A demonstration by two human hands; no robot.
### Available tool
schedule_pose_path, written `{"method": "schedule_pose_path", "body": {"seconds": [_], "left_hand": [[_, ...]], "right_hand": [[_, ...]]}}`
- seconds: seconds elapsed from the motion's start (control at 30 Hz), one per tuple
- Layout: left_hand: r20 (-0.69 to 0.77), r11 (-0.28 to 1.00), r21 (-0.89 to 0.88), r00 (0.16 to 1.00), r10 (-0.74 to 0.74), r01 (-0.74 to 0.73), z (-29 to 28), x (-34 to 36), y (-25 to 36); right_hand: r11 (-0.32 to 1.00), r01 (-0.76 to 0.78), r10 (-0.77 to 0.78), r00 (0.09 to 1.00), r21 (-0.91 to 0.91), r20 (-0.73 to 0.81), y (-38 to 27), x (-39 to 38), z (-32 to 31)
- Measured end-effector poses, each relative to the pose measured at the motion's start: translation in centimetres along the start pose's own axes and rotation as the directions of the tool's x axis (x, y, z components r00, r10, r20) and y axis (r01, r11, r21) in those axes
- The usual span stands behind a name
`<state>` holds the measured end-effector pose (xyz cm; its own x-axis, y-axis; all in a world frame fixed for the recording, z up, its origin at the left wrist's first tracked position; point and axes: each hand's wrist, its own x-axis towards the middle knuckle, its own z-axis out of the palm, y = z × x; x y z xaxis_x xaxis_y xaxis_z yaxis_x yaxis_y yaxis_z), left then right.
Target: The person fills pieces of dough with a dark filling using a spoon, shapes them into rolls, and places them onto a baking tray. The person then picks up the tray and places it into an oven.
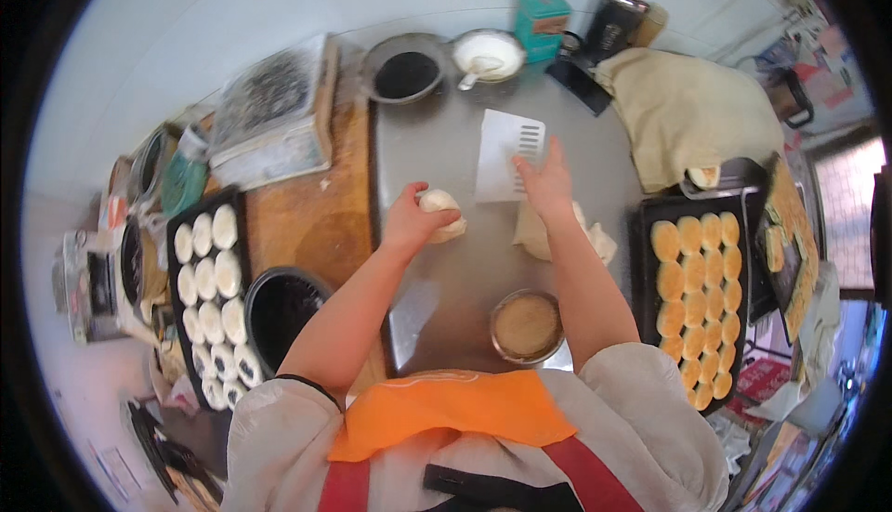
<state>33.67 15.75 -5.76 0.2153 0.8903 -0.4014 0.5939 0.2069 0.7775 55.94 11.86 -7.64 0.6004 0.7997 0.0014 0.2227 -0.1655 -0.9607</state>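
My left hand [416,226] is closed on a pale lump of dough [439,211] left of the middle of the steel worktop [418,140]. My right hand [548,184] has thumb and fingers apart at the right side of a white slotted scraper [497,150], the thumb over its face; whether it touches it I cannot tell. Beneath my right wrist and forearm rests a larger piece of dough [533,231], partly hidden. A steel bowl of brown filling [525,323] stands near the front edge, between my forearms.
A tray of raw rounds [204,280] and dark bowl [274,317] stand left; a tray of browned rounds [697,298] stands right. Along the back are a scale [265,103], dark-filled bowl [404,73], white powder bowl [488,52], tin [541,24], flask [615,19], phone [576,85] and cloth [688,112].
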Motion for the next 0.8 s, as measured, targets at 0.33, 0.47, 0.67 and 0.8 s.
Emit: {"method": "schedule_pose_path", "body": {"seconds": [0.33, 0.47, 0.67, 0.8], "left_hand": [[-0.015, 0.553, -0.833, 0.999, -0.031, 0.005, -12.1, -12.6, -3.1], [-0.236, 0.340, -0.932, 0.919, -0.317, -0.123, -12.9, -14.7, -3.2], [-0.748, 0.822, -0.258, 0.643, 0.163, -0.507, -19.3, -17.0, -8.5], [-0.678, 0.712, -0.437, 0.721, 0.140, -0.550, -23.9, -19.9, -11.0]], "right_hand": [[0.675, -0.413, 0.206, 0.901, 0.611, 0.382, -11.9, -13.4, 13.9], [0.895, -0.024, -0.145, 0.929, 0.445, 0.341, -14.5, -18.8, 16.7], [0.941, 0.323, -0.338, 0.915, 0.105, 0.221, -19.1, -26.8, 22.0], [0.965, 0.049, -0.172, 0.861, 0.258, 0.478, -18.2, -28.5, 23.6]]}}
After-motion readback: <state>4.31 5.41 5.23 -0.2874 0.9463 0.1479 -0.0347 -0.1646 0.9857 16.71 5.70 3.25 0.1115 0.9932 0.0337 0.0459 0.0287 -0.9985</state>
